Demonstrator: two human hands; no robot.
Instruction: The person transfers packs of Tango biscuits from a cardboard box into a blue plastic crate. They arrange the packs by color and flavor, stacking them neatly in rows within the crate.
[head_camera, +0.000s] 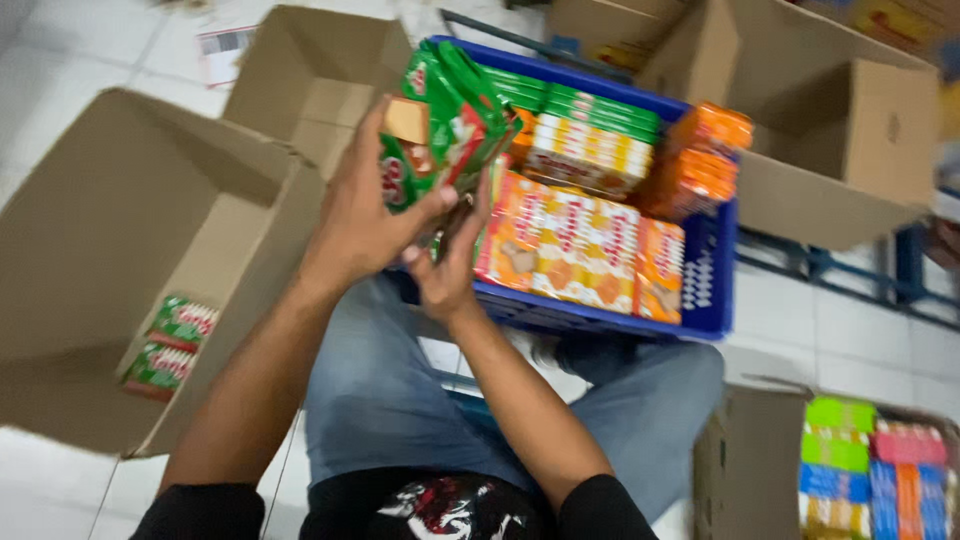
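Observation:
My left hand (365, 205) and my right hand (447, 270) together grip a bunch of green snack packets (445, 120), held over the near left corner of a blue plastic crate (710, 285). The crate rests on my lap and holds orange biscuit packs (575, 240), green packs (590, 105) and orange packets (700, 155). To my left lies an open cardboard box (120, 220) with two green packets (170, 345) inside, near its bottom.
Another open cardboard box (320, 70) stands behind the left one. A large box (850, 140) sits at the right, beyond the crate. At lower right a box (750, 460) holds colourful packs (870, 470). The floor is white tile.

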